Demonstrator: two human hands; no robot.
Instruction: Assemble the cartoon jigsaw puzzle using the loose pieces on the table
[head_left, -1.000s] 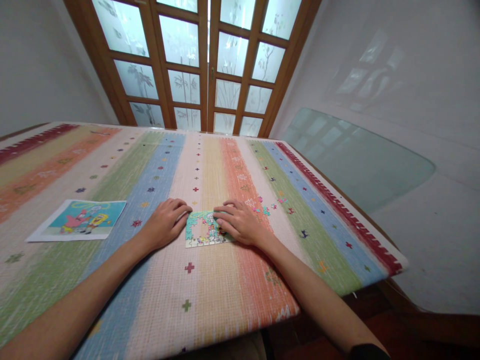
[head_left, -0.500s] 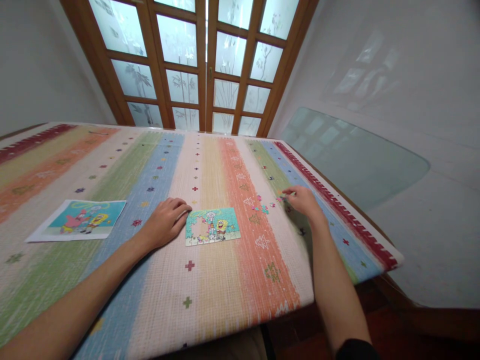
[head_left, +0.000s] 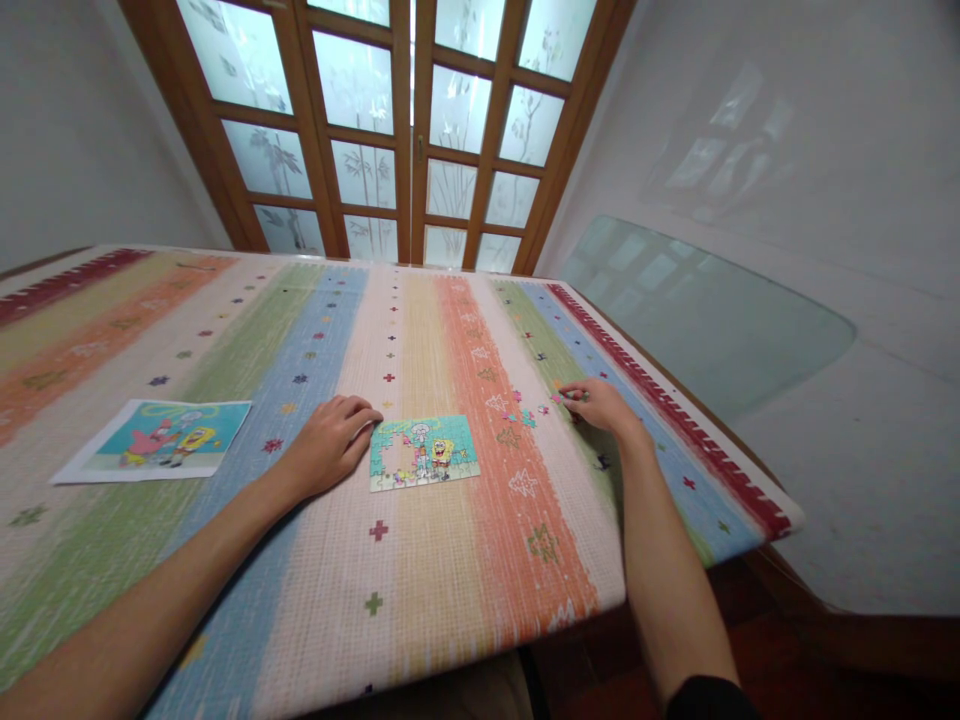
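Note:
A partly assembled jigsaw puzzle (head_left: 463, 457) with a cartoon picture lies on the tablecloth, with a gap in its left half. My left hand (head_left: 335, 440) rests palm down beside it, fingers loosely bent and the fingertips at the puzzle's upper left corner; nothing shows in its grasp. Off to the right, several loose puzzle pieces (head_left: 529, 419) lie scattered in small clumps. Just beyond them my right hand (head_left: 602, 406) is low over the green stripe, thumb and fingers pinched on a small puzzle piece (head_left: 576, 396) that is mostly covered by the fingers.
A printed sheet (head_left: 165, 438) with the same cartoon picture lies on the left. The striped tablecloth (head_left: 442, 580) covers the table, whose near edge drops off below the puzzle. Behind stand wooden doors with frosted panes (head_left: 367, 170); a wall (head_left: 787, 400) runs along the right.
My right hand has dipped slightly at the loose pieces, its fingers now closed more tightly in a pinch. The left hand and the puzzle stay in place.

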